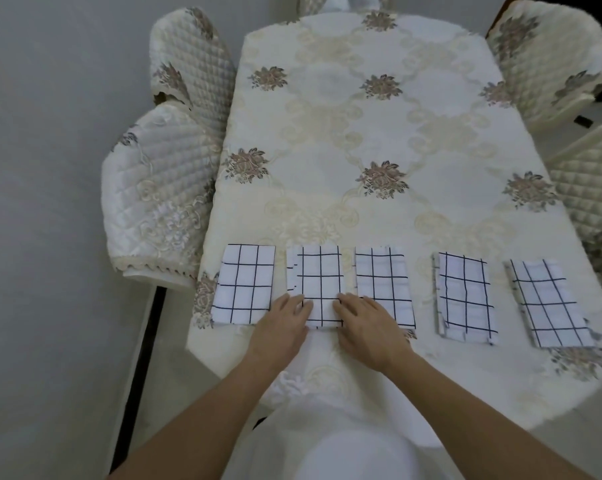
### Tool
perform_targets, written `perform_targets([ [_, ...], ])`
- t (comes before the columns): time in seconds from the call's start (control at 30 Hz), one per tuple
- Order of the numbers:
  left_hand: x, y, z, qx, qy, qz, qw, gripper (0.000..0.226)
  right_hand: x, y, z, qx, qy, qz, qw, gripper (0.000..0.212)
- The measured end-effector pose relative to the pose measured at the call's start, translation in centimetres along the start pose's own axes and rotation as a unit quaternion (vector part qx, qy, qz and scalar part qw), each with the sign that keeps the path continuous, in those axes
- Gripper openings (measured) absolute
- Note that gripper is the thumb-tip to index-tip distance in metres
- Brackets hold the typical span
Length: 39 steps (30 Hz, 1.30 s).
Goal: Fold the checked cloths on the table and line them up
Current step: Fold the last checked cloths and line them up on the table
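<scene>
White clothing (355, 459) of the person fills the view at 6 o'clock, and two bare forearms reach from there over the near edge of the desk (344, 133). A cream tablecloth with woven scrolls and brownish flower bunches covers the desk completely. Around it is a plain grey floor (50, 237), with a dark bar (136, 375) lying on it at 8 o'clock.

Five folded checked cloths lie in one row along the near edge, apart from each other: first cloth (244, 282) at 8 o'clock, second cloth (318, 275), third cloth (382, 282), fourth cloth (465, 296), and fifth cloth (548, 303) at 4 o'clock, a little turned.

The left hand (282, 327) lies flat on the lower left corner of the second cloth, with fingers nearly straight and gripping nothing. The right hand (365, 327) lies the same way on its lower right corner and hides part of the third cloth.

Quilted chairs stand close to the desk: two at 9 to 10 o'clock (157, 202), two at 2 to 3 o'clock (548, 53).
</scene>
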State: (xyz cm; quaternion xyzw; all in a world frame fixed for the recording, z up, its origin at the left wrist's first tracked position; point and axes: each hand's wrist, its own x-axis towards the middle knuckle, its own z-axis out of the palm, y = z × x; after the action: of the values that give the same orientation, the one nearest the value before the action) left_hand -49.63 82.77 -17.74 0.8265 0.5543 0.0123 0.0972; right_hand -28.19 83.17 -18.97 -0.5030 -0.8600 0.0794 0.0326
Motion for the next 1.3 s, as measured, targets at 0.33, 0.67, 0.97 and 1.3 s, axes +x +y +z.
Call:
perform_targets([
  [0.33,0.1,-0.9,0.5,-0.008,0.013,0.020,1.000,0.048,-0.4,-1.0,1.5,0.002,0.022,0.038,0.999,0.051],
  [0.67,0.8,-1.5,1.4,-0.004,0.046,0.045,0.998,0.036,-0.3,-1.2,2.0,0.008,0.050,0.053,0.997,0.056],
  [0.97,0.9,-1.2,0.3,0.002,0.048,0.014,0.999,0.042,-0.5,-1.6,0.0,0.026,0.080,0.056,0.995,0.038],
  [1.3,6.2,6.0,-2.1,-0.039,0.045,0.065,0.996,0.051,-3.0,7.2,-4.2,-0.008,0.086,0.078,0.993,0.050],
])
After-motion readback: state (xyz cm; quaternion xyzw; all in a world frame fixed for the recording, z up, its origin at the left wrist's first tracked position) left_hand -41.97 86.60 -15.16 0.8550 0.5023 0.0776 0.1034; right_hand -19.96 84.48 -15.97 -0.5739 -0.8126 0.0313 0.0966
